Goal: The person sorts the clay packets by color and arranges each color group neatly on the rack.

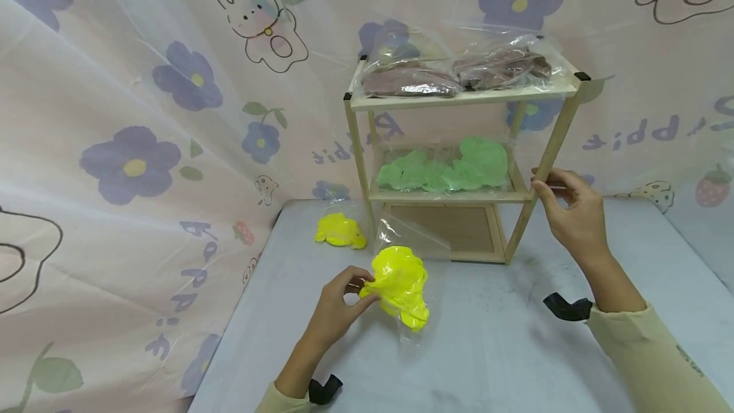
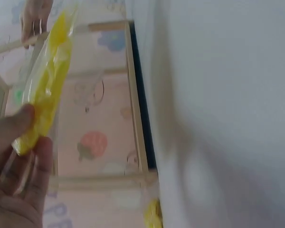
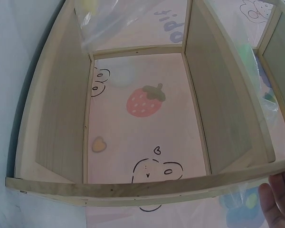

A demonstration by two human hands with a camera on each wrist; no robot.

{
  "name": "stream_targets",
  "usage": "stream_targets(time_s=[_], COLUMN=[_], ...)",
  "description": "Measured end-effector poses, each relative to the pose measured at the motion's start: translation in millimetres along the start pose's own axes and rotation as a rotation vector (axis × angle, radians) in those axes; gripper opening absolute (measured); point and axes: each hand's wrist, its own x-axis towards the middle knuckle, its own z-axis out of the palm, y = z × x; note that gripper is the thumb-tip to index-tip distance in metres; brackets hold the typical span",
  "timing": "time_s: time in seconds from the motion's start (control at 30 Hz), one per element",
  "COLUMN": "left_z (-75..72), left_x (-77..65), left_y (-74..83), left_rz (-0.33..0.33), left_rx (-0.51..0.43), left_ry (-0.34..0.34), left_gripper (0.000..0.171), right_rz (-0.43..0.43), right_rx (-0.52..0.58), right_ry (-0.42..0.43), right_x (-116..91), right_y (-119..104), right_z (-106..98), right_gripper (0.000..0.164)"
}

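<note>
Between thumb and fingers, my left hand [image 1: 338,304] pinches the left edge of a clear plastic bag holding a bright yellow, lumpy mass [image 1: 399,282]. It is held up in front of a small wooden shelf rack [image 1: 453,196]. Seen edge-on in the left wrist view, the yellow bag [image 2: 52,80] looks thin and flat. My right hand [image 1: 576,215] grips the rack's right front post [image 1: 550,155] near the middle shelf, thumb in front. At the right edge of the right wrist view, its fingers [image 3: 280,194] show at the post. The rack's bottom shelf [image 1: 436,228] is partly hidden behind the bag.
On the table [image 1: 482,336], a second yellow bag [image 1: 340,231] lies left of the rack. The middle shelf bears green bagged lumps [image 1: 447,167]; on the top shelf lie brownish bagged pieces [image 1: 410,79]. A patterned curtain [image 1: 137,222] hangs behind and to the left.
</note>
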Motion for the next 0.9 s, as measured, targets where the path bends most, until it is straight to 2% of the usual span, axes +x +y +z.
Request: stream_targets(time_s=[0.2, 0.4, 0.63, 0.9], left_z=[23.8, 43.3, 60.3, 85.5], left_x=[16.1, 31.0, 47.3, 64.7], left_y=[5.6, 10.5, 8.4, 1.7], left_rz=[-0.159, -0.236, -0.235, -0.245], left_rx=[-0.134, -0.199, -0.239, -0.293], left_ry=[0.004, 0.013, 0.033, 0.054], left_gripper=[0.044, 0.045, 0.043, 0.04], right_rz=[0.0, 0.004, 0.009, 0.028], right_rx=[-0.005, -0.005, 0.025, 0.007], right_ry=[0.001, 0.003, 0.001, 0.0], right_x=[0.7, 0.1, -0.1, -0.9], right_y=[-0.3, -0.4, 0.1, -1.9], right_z=[0.5, 0.7, 2.5, 0.4], right_gripper=[0.017, 0.018, 0.02, 0.022])
